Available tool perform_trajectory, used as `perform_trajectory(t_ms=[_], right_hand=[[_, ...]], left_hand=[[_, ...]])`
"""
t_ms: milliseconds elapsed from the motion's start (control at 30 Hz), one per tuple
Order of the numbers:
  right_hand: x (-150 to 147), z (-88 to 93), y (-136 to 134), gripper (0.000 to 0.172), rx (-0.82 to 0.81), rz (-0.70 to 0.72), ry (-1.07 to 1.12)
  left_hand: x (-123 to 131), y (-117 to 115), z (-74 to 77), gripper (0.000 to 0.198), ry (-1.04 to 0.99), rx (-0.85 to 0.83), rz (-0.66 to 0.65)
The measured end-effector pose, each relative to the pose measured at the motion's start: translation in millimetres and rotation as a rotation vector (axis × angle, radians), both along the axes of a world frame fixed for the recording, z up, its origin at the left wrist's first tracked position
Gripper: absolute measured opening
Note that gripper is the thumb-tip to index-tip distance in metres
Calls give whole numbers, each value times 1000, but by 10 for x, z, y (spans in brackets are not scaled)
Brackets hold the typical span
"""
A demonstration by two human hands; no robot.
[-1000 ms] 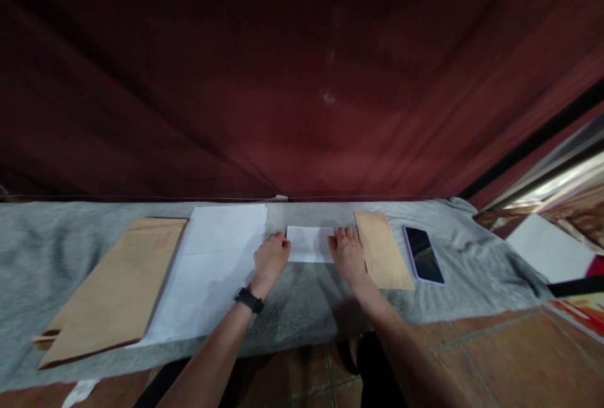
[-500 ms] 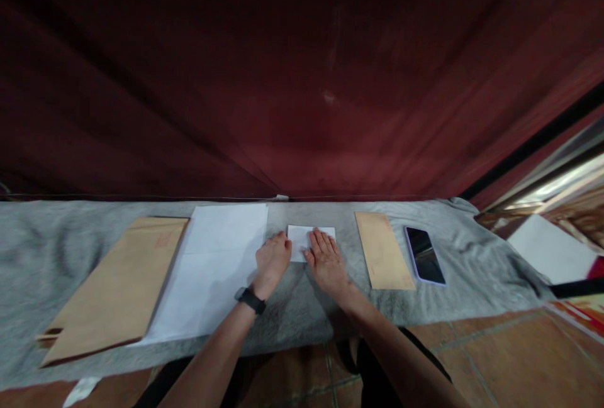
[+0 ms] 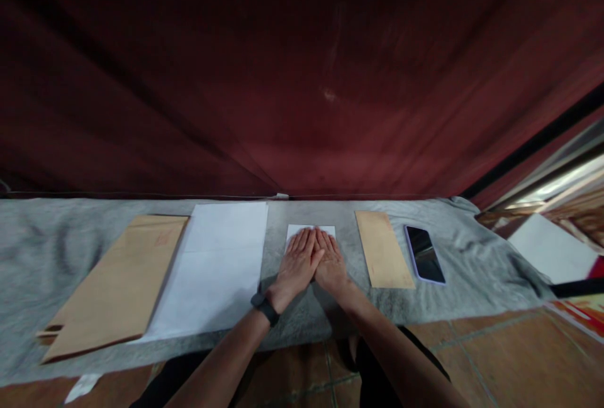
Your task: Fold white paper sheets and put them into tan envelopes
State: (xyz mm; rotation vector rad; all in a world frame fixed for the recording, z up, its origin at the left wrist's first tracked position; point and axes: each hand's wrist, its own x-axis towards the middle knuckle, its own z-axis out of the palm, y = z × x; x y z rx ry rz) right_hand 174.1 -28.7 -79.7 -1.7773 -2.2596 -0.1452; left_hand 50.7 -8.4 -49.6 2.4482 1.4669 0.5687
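Note:
A small folded white paper (image 3: 293, 230) lies on the grey cloth in front of me, mostly covered by my hands. My left hand (image 3: 297, 261) rests flat on it with fingers stretched out, a dark watch on the wrist. Flat beside it, my right hand (image 3: 329, 263) also presses on the paper, fingers extended, and the two hands touch at the thumbs. To the left is a stack of large white sheets (image 3: 219, 263). On the right lies a small brown envelope (image 3: 383, 249).
Large brown envelopes (image 3: 123, 282) are piled at the far left. A phone (image 3: 425, 254) in a purple case lies right of the small envelope. The grey cloth (image 3: 481, 270) covers the bench, and a dark red curtain (image 3: 302, 112) hangs behind it.
My left hand has moved right, from the paper's left edge onto its top, and its curled fingers have straightened. My right hand has stayed nearly in place.

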Motion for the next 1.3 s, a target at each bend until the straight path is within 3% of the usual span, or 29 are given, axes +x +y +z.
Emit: perform_trajectory(t_ms=[433, 667, 833, 967, 1100, 1300], right_hand=[[224, 44, 48, 54, -6, -147, 51], [385, -3, 22, 55, -3, -231, 46], [473, 107, -19, 54, 6, -311, 71], [324, 245, 1, 55, 31, -125, 138], [104, 225, 18, 54, -22, 72, 172], [232, 97, 56, 51, -10, 10, 73]], left_hand=[[-89, 77, -199, 61, 219, 34, 141], [-151, 88, -161, 63, 235, 19, 199], [-172, 91, -151, 61, 243, 22, 223], [-171, 91, -142, 61, 251, 15, 217], [-180, 87, -123, 59, 267, 11, 197], [-176, 88, -122, 60, 274, 28, 203]])
